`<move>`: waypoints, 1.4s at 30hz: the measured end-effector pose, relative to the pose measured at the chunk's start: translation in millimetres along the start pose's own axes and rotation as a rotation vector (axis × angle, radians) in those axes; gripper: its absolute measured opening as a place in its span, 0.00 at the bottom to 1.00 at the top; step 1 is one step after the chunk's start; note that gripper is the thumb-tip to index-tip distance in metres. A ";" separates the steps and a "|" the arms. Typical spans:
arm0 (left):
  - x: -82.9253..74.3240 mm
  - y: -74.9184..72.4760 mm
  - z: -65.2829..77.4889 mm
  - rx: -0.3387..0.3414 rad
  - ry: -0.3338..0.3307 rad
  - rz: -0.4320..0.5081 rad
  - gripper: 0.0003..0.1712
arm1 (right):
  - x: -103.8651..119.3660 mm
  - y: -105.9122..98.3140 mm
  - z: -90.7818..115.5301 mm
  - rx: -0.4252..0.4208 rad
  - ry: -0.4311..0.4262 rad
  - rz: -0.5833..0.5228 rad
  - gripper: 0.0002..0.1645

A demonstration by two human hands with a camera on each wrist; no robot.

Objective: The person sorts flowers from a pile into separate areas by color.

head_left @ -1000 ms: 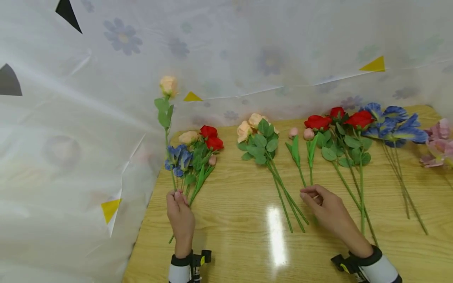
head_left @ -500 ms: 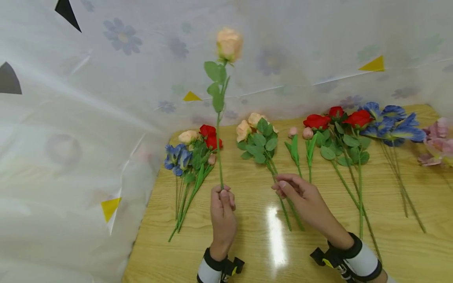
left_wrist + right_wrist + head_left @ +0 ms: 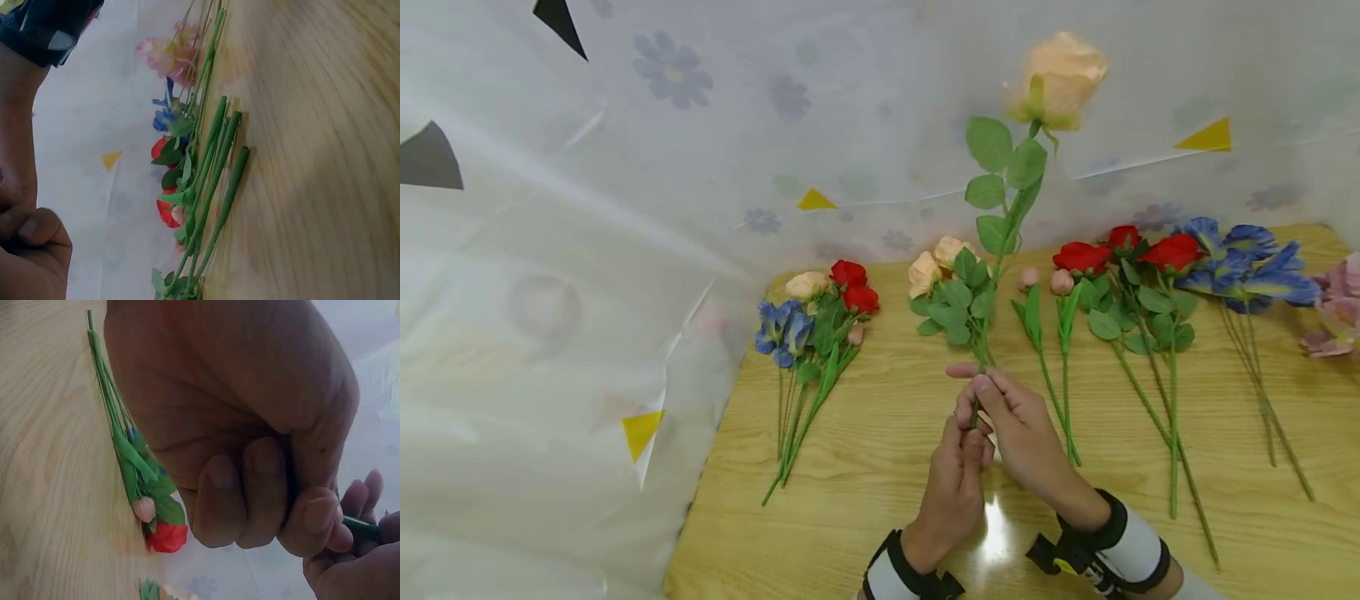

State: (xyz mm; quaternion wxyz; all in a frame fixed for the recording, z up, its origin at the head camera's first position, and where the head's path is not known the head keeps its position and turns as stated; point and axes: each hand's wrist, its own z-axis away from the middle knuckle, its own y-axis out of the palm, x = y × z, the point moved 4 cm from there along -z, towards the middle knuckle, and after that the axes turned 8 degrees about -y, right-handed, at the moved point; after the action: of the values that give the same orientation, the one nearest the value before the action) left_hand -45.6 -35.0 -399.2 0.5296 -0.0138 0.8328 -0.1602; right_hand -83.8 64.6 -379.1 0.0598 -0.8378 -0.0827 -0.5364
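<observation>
A peach artificial rose (image 3: 1063, 79) is held up in front of me, its bloom tilted toward the upper right and green leaves along its stem. Low on that stem, my left hand (image 3: 951, 483) grips it with curled fingers. Just above, the thumb and fingers of my right hand (image 3: 1022, 425) pinch the same stem. In the right wrist view, a short bit of green stem (image 3: 360, 525) shows between the two hands. Behind the raised rose lies a bunch of peach roses (image 3: 936, 271), partly covered by it.
On the wooden table (image 3: 850, 533), a mixed bunch (image 3: 831, 312) of red, peach and blue flowers lies left. Pink tulips (image 3: 1062, 283), red roses (image 3: 1172, 252), blue irises (image 3: 1247, 267) and pink flowers (image 3: 1337, 312) lie to the right. A pale curtain (image 3: 880, 108) hangs behind.
My left hand has carried the peach rose rightward from beside the mixed bunch, bringing it nearer. My right hand has moved left and taken hold of its stem.
</observation>
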 end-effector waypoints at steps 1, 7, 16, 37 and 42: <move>4.4 0.9 0.5 0.016 0.002 -0.027 0.10 | -0.6 -2.0 1.0 -0.009 -0.012 0.007 0.21; 30.6 -15.7 0.5 0.086 -0.008 -0.283 0.09 | -4.8 -17.6 3.1 -0.038 -0.043 -0.040 0.17; 60.8 -134.0 6.5 -0.287 -0.386 -0.565 0.15 | -17.4 -38.5 11.7 -0.069 0.106 0.185 0.17; 114.7 -221.7 56.7 -0.283 -1.020 -0.855 0.19 | -67.6 -49.5 36.9 0.143 0.383 0.672 0.15; 118.8 -225.7 57.9 -0.295 -1.053 -0.807 0.17 | -72.3 -46.2 38.8 0.188 0.421 0.647 0.14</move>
State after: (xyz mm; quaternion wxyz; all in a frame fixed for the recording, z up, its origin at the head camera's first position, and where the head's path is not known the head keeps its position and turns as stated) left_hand -79.6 -286.5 -462.4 0.7557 -0.4719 0.4068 -0.2020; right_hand -88.4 111.7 -460.4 0.3179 -0.6830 0.1511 -0.6400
